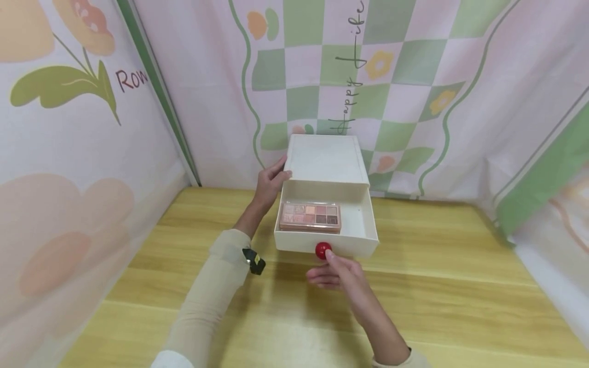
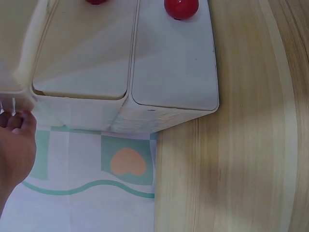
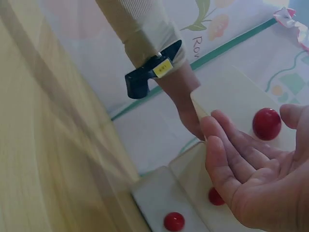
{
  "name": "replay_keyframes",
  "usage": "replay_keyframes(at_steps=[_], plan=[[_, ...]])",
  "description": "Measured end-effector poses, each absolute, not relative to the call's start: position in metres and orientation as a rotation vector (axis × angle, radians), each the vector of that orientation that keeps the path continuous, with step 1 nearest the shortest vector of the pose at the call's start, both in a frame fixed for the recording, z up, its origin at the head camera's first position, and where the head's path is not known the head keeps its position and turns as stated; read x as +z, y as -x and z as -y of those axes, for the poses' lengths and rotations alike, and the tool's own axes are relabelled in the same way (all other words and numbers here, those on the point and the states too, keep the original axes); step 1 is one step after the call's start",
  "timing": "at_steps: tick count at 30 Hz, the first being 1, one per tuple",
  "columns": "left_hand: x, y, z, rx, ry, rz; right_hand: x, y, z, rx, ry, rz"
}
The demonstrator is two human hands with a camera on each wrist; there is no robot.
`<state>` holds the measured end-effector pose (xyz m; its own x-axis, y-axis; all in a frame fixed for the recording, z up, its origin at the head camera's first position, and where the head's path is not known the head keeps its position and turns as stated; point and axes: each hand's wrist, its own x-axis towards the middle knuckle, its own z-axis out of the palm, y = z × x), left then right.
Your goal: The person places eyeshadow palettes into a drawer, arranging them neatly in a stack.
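A white drawer chest (image 1: 324,158) stands against the far cloth, its top drawer (image 1: 294,241) pulled out. Inside, at the drawer's left, lies an eyeshadow palette (image 1: 310,217) with a clear lid over rows of pink and brown pans. My left hand (image 1: 270,182) rests against the chest's left side, thumb by the top edge; its fingertips touch the side wall in the left wrist view. At the drawer front, the thumb of my right hand (image 1: 345,278) is right at the red knob (image 1: 323,250). The other fingers extend below it, loosely straight in the right wrist view.
Two lower drawers, a middle one (image 2: 87,53) and a bottom one (image 2: 174,63), are closed and carry red knobs. The chest stands on a wood-grain table (image 1: 460,286). Patterned cloth (image 1: 211,102) hangs behind and at both sides.
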<state>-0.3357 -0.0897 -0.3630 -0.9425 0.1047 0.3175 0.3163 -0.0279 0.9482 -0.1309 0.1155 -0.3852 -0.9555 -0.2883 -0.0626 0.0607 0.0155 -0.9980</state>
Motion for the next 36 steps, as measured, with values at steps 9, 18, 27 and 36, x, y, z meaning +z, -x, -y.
replay_keyframes(at_steps=[9, 18, 27, 36], plan=[[-0.364, 0.336, 0.089, -2.119, 0.453, 2.056, -0.383, 0.137, -0.102, -2.206, 0.121, -1.827], [-0.363, 0.335, 0.090, -2.094, 0.432, 2.067, -0.379, 0.143, -0.100, -2.284, 0.088, -1.770], [-0.366, 0.335, 0.090, -2.105, 0.465, 2.063, -0.378, 0.156, -0.098, -2.336, 0.072, -1.775], [-0.366, 0.335, 0.090, -2.090, 0.488, 2.059, -0.379, 0.179, -0.093, -2.402, 0.012, -1.758]])
